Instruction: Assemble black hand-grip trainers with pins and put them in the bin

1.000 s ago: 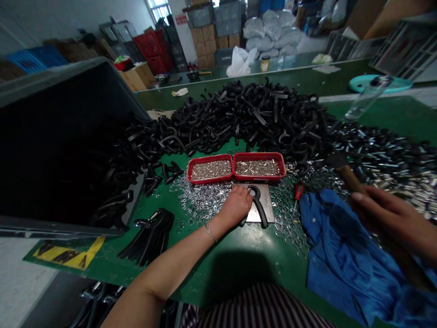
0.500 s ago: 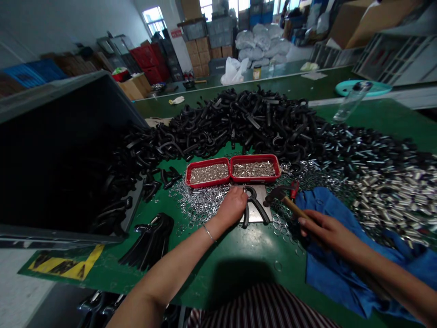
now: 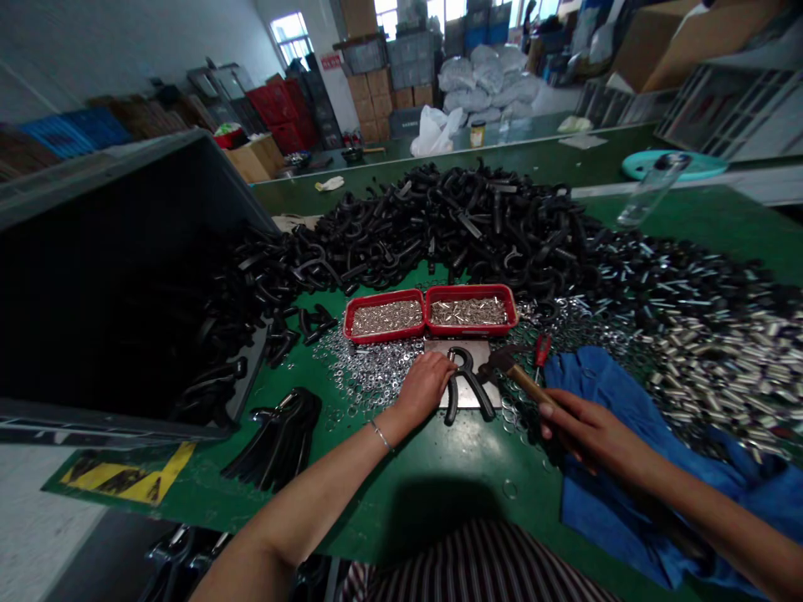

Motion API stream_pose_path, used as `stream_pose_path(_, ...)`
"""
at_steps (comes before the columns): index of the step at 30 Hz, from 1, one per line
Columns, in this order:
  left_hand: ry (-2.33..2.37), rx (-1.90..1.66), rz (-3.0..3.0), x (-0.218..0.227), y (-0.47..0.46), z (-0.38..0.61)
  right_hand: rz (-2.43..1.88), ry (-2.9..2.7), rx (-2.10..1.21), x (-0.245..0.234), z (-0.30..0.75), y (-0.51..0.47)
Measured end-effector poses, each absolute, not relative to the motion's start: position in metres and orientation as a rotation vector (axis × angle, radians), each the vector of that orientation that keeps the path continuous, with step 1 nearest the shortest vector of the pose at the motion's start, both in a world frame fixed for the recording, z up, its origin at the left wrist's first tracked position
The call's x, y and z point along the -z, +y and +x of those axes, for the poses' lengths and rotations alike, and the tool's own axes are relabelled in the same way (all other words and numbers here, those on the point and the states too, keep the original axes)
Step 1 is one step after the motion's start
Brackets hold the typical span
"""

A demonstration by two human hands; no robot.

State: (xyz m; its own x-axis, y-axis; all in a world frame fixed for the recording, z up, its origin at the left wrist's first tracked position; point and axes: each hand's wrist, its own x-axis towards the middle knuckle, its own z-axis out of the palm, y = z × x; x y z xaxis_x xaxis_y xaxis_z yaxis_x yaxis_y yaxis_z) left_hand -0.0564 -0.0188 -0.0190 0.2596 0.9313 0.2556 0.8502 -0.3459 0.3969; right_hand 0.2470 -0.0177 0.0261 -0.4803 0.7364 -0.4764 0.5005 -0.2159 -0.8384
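My left hand (image 3: 427, 386) has its fingers closed on the upper left side of a black two-handled clamp part (image 3: 480, 397). The part lies on a small metal plate (image 3: 467, 400), its two legs pointing toward me. In my right hand (image 3: 580, 426) is a claw hammer (image 3: 527, 383), gripped by its wooden handle. The dark hammer head is close to the part's right leg; whether they touch I cannot tell. Just behind the plate stand two red trays (image 3: 384, 337) of small metal pins. A red-handled screwdriver (image 3: 543, 347) lies beyond the hammer.
Loose metal rings (image 3: 367, 368) spread left of the plate. A large heap of black parts (image 3: 452, 209) fills the back, and a grey crate (image 3: 251, 376) tips open at left. A bundle of black parts (image 3: 282, 439), blue cloth (image 3: 602, 385) and metal sleeves (image 3: 721, 359) lie around.
The hammer has shifted slightly left and down, closer to the clamp part. My left hand stays on the part. The camera view has moved a little.
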Motion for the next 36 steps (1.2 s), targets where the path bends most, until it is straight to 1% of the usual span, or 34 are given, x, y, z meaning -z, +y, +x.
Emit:
stream_pose_path(5, 1.655, -0.965, 2.059, 0.025, -0.027, -0.053, -1.459, -1.927, -1.709, -0.020, 0.243, -0.011)
stream_pose_path(8, 1.639, -1.042, 1.997, 0.028, -0.027, -0.053, -1.465, -1.950, -1.689, -0.018, 0.239, -0.008)
stream_pose_path(14, 1.604, -1.053, 1.944, 0.030, -0.025, -0.056, -1.467, -2.009, -1.650, -0.022, 0.233, -0.007)
stream_pose_path(17, 1.626, -1.018, 1.960, 0.028, -0.024, -0.056, -1.449, -2.116, -1.536, -0.027, 0.229, -0.003)
stream_pose_path(21, 1.701, -0.866, 2.058, 0.019, -0.017, -0.056, -1.396, -2.209, -1.387, -0.031, 0.224, 0.003)
stream_pose_path(25, 1.669, -0.884, 1.943, 0.016, -0.009, -0.059, -1.417, -2.155, -1.451, -0.030, 0.223, 0.002)
stream_pose_path(31, 1.646, -1.176, 1.696, 0.018, -0.009, -0.064, -1.465, -1.984, -1.577, -0.026, 0.233, -0.007)
stream_pose_path(36, 1.665, -1.144, 1.627, 0.016, 0.001, -0.061, -1.489, -1.795, -1.661, -0.024, 0.235, -0.012)
